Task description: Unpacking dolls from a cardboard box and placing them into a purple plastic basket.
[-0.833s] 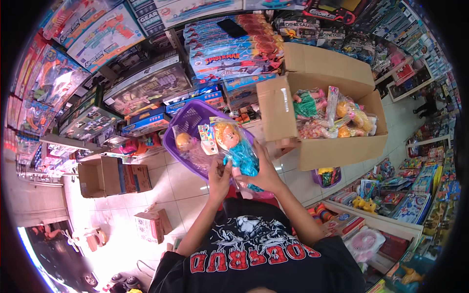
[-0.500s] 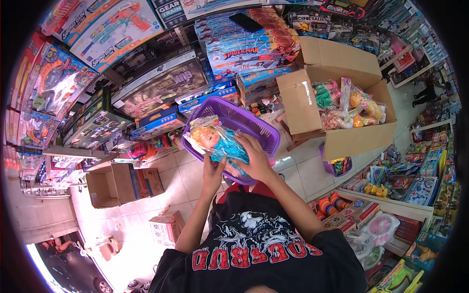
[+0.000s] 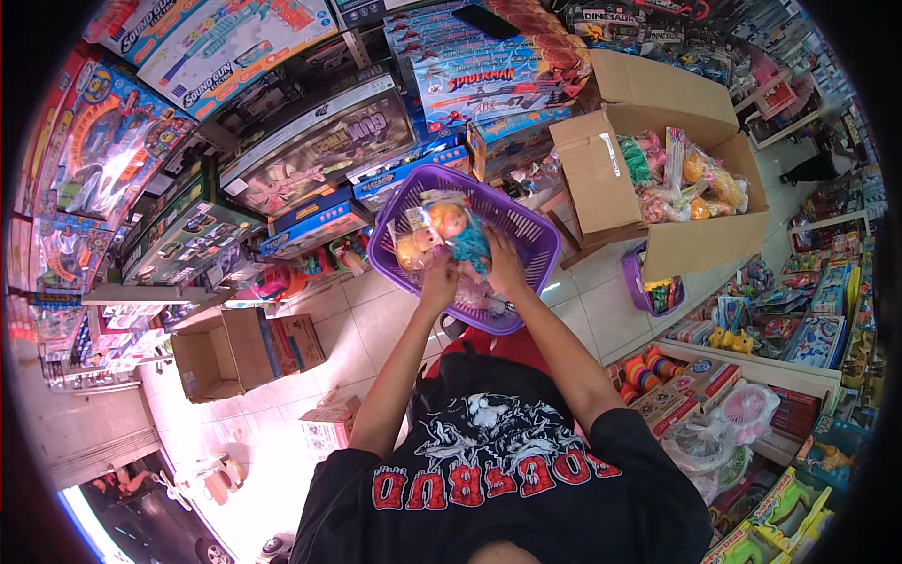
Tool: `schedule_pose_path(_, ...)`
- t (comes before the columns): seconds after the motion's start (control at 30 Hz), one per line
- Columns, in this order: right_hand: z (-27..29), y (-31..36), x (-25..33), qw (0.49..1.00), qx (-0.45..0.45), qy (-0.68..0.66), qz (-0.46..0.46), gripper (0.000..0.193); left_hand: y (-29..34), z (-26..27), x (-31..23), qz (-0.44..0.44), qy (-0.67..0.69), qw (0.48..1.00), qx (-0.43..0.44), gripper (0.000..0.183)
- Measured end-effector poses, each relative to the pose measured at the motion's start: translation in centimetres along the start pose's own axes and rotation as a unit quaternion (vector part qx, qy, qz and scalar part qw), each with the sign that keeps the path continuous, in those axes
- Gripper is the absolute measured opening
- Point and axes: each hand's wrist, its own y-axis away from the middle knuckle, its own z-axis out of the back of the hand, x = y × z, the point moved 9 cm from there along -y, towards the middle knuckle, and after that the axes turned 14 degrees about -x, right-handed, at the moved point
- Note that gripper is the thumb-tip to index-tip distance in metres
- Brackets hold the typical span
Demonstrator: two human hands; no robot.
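Head view: blue-clad doll (image 3: 471, 246) was touched by right hand (image 3: 505, 268), left hand (image 3: 440, 284) near — grips unclear. Wrapper (image 3: 440, 196) could be creased by crowding.

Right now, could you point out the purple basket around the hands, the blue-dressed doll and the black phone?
Purple basket (image 3: 531, 237), head view: its inner wall.
Blue-dressed doll (image 3: 470, 246), head view: the blue dress.
Black phone (image 3: 486, 22), head view: its flat dark face.

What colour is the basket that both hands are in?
The basket is purple, seen best in the head view, the only one.
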Motion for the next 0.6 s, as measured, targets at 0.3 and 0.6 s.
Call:
schedule_pose_path(0.3, -0.8, 2.7, -4.9, 0.949, 0.080, 0.205, -0.228, 0.069, -4.0, 2.6, -8.3, -0.176, -0.266, 0.945, -0.069, 0.047)
schedule_pose_path(0.6, -6.1, 5.7, -8.0, 0.944, 0.224, 0.166, -0.176, 0.078, -3.4, -1.4, 1.2, -0.119, -0.489, 0.845, 0.180, 0.049)
